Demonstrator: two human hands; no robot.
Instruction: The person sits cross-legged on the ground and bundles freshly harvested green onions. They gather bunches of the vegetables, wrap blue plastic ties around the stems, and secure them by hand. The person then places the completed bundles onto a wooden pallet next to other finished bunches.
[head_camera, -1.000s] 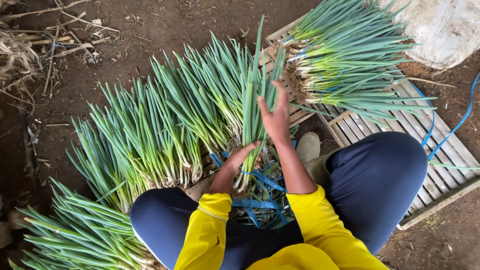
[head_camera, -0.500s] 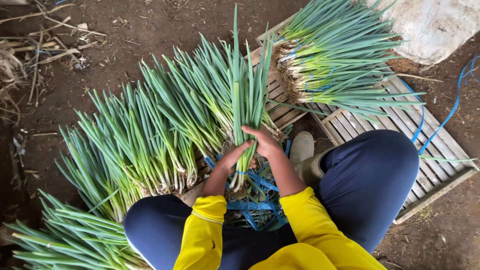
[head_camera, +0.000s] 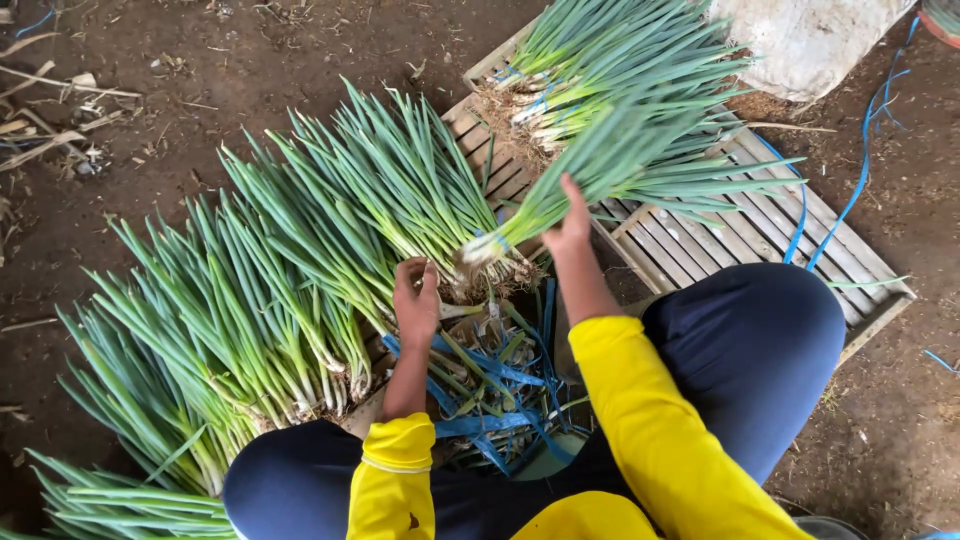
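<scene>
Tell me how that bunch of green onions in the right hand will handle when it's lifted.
The bunch, gripped near its white root end by the right hand, probably droops: the long leaves look soft and fan out. It seems light. Stalks may slip loose, since no tie shows on it.

Your sleeves (head_camera: 640, 400) are bright yellow, your trousers (head_camera: 760, 350) dark navy. The spring onions (head_camera: 300, 260) run deep green at the leaves, paling to white near the roots — those end in tan, earthy tufts. Blue straps (head_camera: 490, 370) lie tangled between your knees. The slatted crate (head_camera: 700, 240) is pale, weathered wood; the ground (head_camera: 180, 100) is dark brown — the sack (head_camera: 800, 40) off-white.
</scene>
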